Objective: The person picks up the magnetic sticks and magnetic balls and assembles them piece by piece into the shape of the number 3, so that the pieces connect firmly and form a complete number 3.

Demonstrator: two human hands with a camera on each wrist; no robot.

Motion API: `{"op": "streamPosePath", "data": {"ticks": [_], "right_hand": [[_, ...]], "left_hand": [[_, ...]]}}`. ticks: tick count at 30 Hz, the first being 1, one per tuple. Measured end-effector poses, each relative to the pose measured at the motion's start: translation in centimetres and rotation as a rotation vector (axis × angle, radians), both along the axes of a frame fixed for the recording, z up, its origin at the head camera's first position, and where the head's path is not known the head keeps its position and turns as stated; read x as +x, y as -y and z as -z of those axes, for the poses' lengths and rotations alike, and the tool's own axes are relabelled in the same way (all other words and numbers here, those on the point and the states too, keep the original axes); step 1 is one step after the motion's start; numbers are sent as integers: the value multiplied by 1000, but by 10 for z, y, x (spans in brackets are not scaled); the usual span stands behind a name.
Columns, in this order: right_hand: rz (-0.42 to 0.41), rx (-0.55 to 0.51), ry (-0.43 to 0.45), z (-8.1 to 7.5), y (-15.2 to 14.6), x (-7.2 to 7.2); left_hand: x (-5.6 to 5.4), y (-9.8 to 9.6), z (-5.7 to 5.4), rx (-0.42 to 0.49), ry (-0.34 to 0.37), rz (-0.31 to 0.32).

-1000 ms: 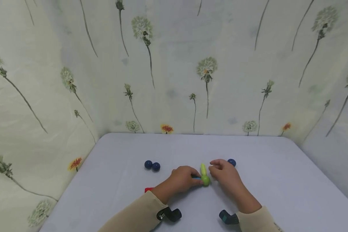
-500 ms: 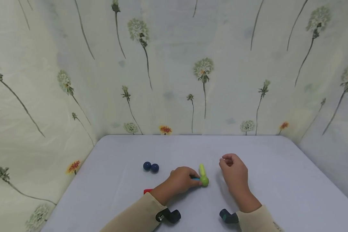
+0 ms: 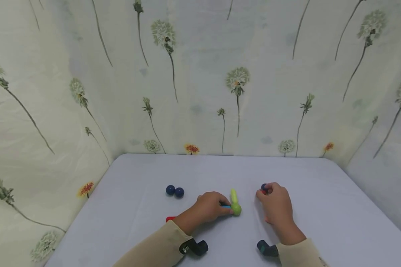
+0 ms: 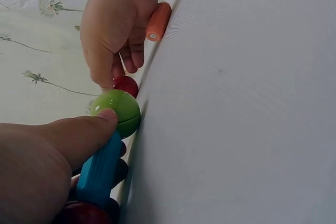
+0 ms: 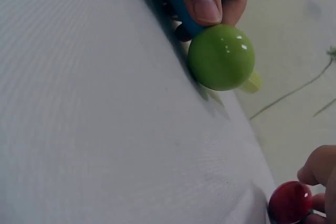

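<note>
In the head view my left hand (image 3: 208,205) pinches a blue rod (image 4: 100,169) low over the white table. A green ball (image 3: 236,209) sits at the rod's end, with my thumb tip on it in the left wrist view. From that ball a yellow-green rod (image 3: 233,195) points toward the back. A dark red ball (image 4: 84,213) shows at the blue rod's near end. Farther right, my right hand (image 3: 278,202) pinches another red ball (image 5: 290,203) between thumb and fingers. A dark blue ball (image 3: 264,186) appears right behind those fingertips.
Two dark blue balls (image 3: 175,191) lie side by side at the left. Part of a red piece (image 3: 170,218) shows beside my left wrist. An orange rod (image 4: 158,22) lies by my right hand. A flower-patterned curtain (image 3: 200,74) hangs behind the table (image 3: 147,167).
From near the yellow-green rod, my right hand has moved right, then down onto the red ball. My left hand keeps its grip in about the same place.
</note>
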State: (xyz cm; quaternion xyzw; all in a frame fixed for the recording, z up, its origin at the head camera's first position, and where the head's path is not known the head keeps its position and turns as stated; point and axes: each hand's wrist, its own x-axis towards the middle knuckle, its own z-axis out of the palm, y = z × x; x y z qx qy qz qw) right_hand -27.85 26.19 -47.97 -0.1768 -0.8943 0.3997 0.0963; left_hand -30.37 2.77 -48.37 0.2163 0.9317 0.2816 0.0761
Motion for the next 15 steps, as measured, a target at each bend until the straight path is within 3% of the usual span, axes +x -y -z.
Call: {"op": "streamPosePath", "data": {"ticks": [5,15], "right_hand": [[-36,47,48,1,0,1],[-82,82,59,2,5,-1]], "left_hand": [[-1,0,1,5,-1,7],[-2,0,3,-3,2,4]]}}
